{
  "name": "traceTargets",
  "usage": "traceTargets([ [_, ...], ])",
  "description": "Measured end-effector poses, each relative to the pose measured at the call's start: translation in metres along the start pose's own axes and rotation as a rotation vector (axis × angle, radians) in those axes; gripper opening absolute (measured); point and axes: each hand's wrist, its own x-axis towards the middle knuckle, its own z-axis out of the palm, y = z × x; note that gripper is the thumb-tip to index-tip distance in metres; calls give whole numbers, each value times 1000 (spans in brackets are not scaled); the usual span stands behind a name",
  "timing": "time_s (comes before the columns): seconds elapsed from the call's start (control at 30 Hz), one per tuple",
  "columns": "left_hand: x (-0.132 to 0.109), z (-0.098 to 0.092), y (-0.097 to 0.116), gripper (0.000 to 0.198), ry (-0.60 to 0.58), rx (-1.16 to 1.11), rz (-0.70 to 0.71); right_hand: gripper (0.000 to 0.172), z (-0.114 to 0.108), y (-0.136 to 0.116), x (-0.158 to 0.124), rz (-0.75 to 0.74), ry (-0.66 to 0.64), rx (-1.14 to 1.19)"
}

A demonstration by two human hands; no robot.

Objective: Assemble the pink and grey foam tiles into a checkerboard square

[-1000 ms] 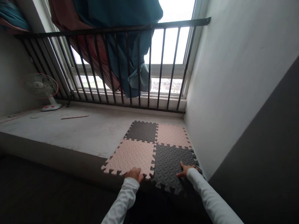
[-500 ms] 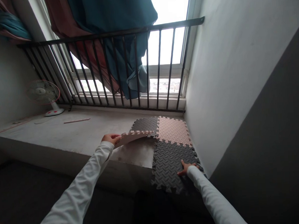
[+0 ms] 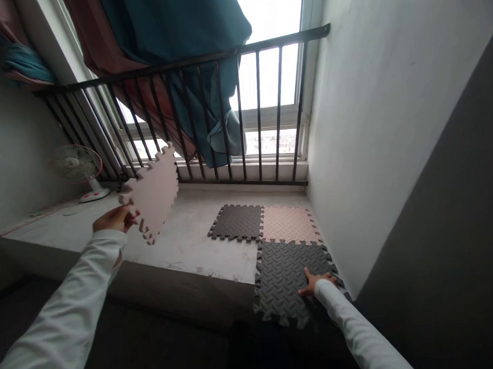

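Observation:
My left hand (image 3: pixel 116 219) grips a pink foam tile (image 3: pixel 154 192) by its lower left edge and holds it up, tilted, above the ledge. With fingers spread, my right hand (image 3: pixel 316 282) rests on a dark grey foam tile (image 3: pixel 286 273) that juts past the ledge's front edge. Behind that tile lies a flat pink tile (image 3: pixel 289 224), close to the right wall. To its left, a smaller-looking dark grey tile (image 3: pixel 238 222) is joined to it. All the tiles have toothed edges.
A pale ledge (image 3: pixel 191 226) runs under a window with a black metal railing (image 3: pixel 259 112). Teal and pink curtains (image 3: pixel 172 23) hang behind the bars. A pink-rimmed fan (image 3: pixel 75 163) stands at the far left. The right wall (image 3: pixel 359 118) borders the tiles.
My left hand has lifted the pink tile off the ledge, up and to the left, away from the other tiles. My right hand still rests on the front dark tile.

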Motion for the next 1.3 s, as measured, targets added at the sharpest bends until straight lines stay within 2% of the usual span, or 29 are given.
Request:
traceTargets([
  [0.07,-17,33,2,33,-6,-63,-36,102,-1,-2,-3,28,-4,-22],
  [0.1,-28,53,2,34,-35,-34,-8,102,-1,-2,-3,32,-1,-25],
  [0.27,-100,157,-17,32,-170,351,178,101,1,-3,-3,38,5,-34],
  [0.33,-134,197,-32,32,-327,499,168,101,-1,-3,-5,28,4,-35],
  [0.4,-167,232,-46,31,-542,656,151,100,-4,-4,-9,17,5,-41],
  [0.47,-196,261,-56,29,-709,740,170,97,-6,-5,-12,15,8,-60],
  [0.53,-217,282,-63,26,-795,758,196,95,-6,-6,-14,26,11,-83],
  [0.6,-231,295,-68,25,-838,764,212,95,-4,-6,-13,32,13,-94],
  [0.7,-240,304,-75,25,-893,786,240,97,1,-6,-9,33,25,-99],
  [0.93,-241,299,-91,26,-942,855,261,98,0,-8,-9,38,2,-107],
  [1.3,-244,302,-77,25,-977,946,227,103,1,-7,-7,37,-20,-99],
])
